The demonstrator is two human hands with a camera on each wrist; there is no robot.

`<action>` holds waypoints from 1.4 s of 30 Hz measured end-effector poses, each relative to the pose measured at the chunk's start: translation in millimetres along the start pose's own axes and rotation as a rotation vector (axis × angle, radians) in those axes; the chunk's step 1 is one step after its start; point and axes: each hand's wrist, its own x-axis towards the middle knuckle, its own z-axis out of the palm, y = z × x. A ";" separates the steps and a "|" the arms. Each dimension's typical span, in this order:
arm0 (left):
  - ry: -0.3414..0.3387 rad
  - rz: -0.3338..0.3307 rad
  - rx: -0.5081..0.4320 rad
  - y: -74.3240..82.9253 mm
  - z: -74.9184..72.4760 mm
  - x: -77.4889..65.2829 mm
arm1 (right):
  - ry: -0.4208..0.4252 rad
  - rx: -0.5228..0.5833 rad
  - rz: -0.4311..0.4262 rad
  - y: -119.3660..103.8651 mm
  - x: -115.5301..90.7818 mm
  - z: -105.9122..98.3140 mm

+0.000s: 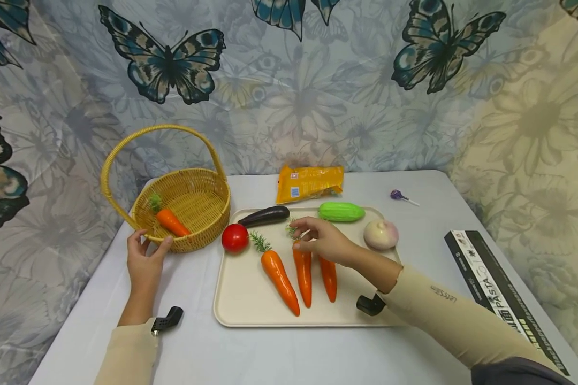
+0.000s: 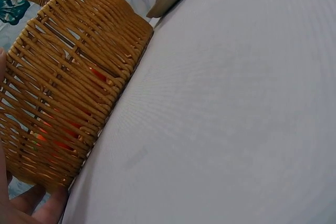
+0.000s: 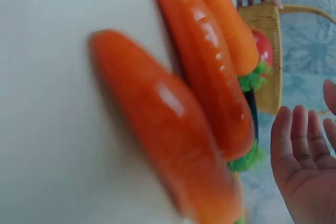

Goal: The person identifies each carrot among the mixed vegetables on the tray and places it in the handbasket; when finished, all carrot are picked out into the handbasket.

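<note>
My left hand [image 1: 144, 262] holds the near left edge of a yellow wicker basket [image 1: 212, 214], thumb and fingers apart against its wall; fingertips [image 2: 50, 205] show low on the basket in the left wrist view. Inside lies a carrot [image 1: 172, 222] with a green top. Over a beige tray [image 1: 245, 315], my right hand [image 1: 325, 240] hovers above the leafy ends of the carrots, its fingers loosely bent around nothing. Three carrots lie there: a left one [image 1: 280, 280], a middle one [image 1: 303, 275] and a right one [image 1: 328, 278], whose top the hand hides.
A tomato [image 1: 235, 238], an eggplant [image 1: 265, 215], a green cucumber-like vegetable [image 1: 341, 212] and a whitish-purple onion-like bulb [image 1: 381, 235] lie around the tray's edges. Behind are an orange packet [image 1: 310, 183] and a lollipop [image 1: 397, 195]. A long black-and-white box [image 1: 503, 294] lies at right.
</note>
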 end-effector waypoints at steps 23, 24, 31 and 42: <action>-0.012 -0.005 0.038 1.6 -0.9 -0.9 | 0.155 -0.108 0.039 42.4 -55.7 -30.5; -0.012 -0.006 0.037 1.6 -0.9 -0.7 | 0.165 -0.110 0.046 43.7 -55.8 -30.5; -0.003 -0.012 0.039 1.4 -0.2 0.2 | 0.229 -0.185 0.145 49.3 -50.7 -28.6; -0.001 -0.019 0.019 -0.4 0.7 0.9 | 0.191 -0.299 0.272 52.0 -44.4 -19.3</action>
